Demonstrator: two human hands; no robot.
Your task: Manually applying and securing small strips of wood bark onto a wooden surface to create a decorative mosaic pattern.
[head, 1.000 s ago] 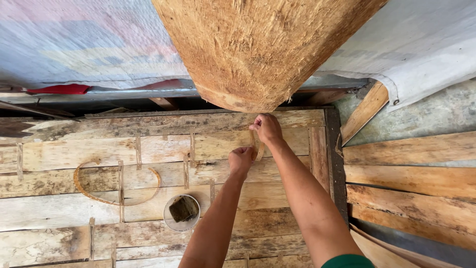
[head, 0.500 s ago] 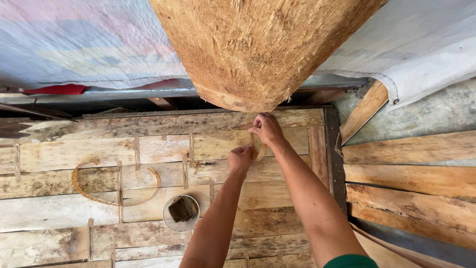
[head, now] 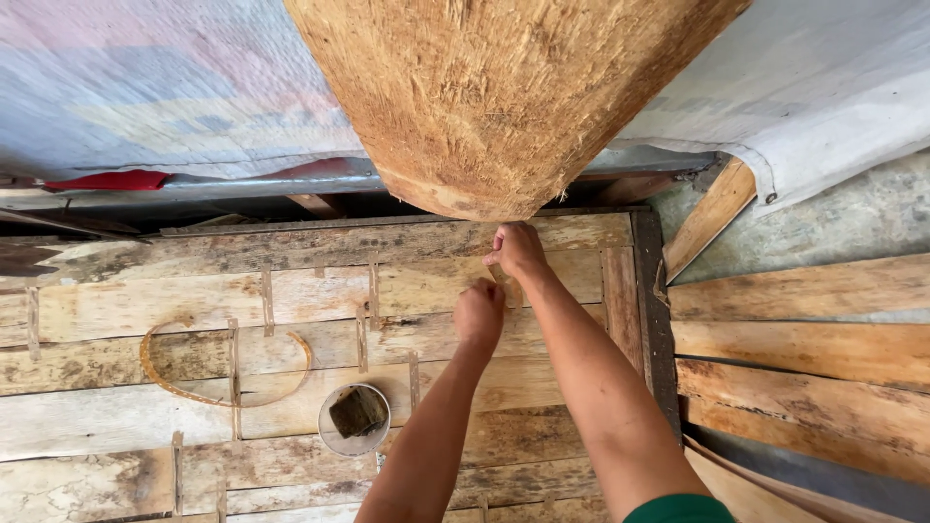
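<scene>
A small round grey bowl (head: pixel 354 421) with a dark lump inside sits nearest on the weathered plank worktop (head: pixel 116 416). Beyond it, the left hand (head: pixel 480 315) is curled shut beside the right hand (head: pixel 516 250), whose grip pinches a thin wooden sliver (head: pixel 505 287); what the left holds I cannot tell. The sliver's long axis points away, its top hidden. Farthest, the large rough fibrous log (head: pixel 504 97) overhangs, cut off above. Nothing has shifted.

We note rough, fibrous log (head: pixel 504 97) at twelve o'clock; weathered matt wooden planks (head: pixel 145 310); rusty metal hoop (head: pixel 225 397) at nine.
</scene>
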